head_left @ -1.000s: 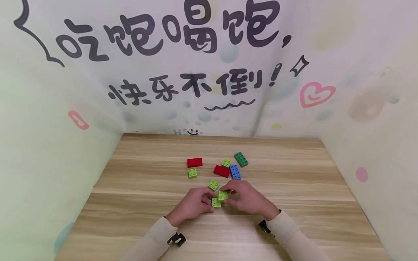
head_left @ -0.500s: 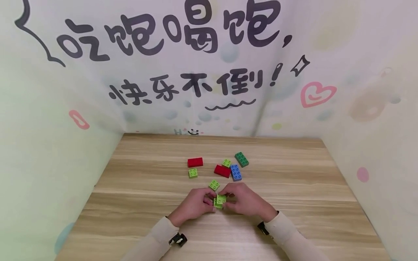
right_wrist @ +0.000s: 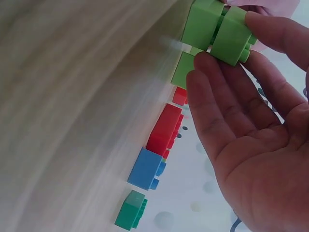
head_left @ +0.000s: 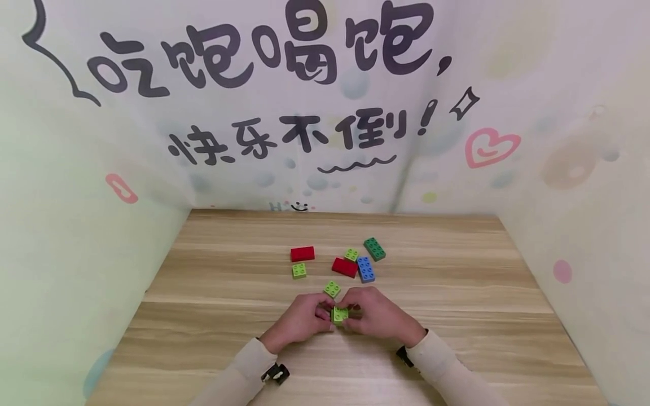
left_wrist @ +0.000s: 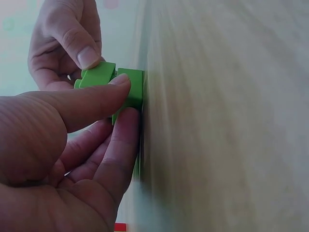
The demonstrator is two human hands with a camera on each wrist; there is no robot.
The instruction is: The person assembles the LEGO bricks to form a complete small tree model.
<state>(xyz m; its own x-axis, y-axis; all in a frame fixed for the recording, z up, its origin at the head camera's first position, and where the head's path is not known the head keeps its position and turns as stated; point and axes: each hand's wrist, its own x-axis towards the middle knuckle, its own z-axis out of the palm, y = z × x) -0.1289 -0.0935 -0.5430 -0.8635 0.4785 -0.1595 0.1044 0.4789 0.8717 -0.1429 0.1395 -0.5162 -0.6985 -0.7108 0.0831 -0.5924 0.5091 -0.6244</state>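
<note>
My left hand point(head_left: 299, 317) pinches a light green four-stud brick point(left_wrist: 133, 87) that sits on the wooden table, thumb on one side and a finger on the other. On top of it lies a second light green brick point(head_left: 340, 314), gripped between the thumb and fingers of my right hand point(head_left: 380, 313). The right wrist view has a thin gap between the upper brick point(right_wrist: 230, 38) and the lower brick point(right_wrist: 203, 24). From the head view, the upper brick hides most of the lower one. Just beyond both hands lies another light green brick point(head_left: 332, 289).
Farther back on the table point(head_left: 203, 316) lie two red bricks, one at left point(head_left: 302, 254) and one in the middle point(head_left: 345, 267). Near them are two light green bricks point(head_left: 299, 270), a blue brick point(head_left: 365, 269) and a dark green brick point(head_left: 374, 248). A printed wall point(head_left: 244, 186) stands behind.
My right hand has brought its light green brick left and down onto the brick in my left hand. The left hand has stayed nearly in place.
</note>
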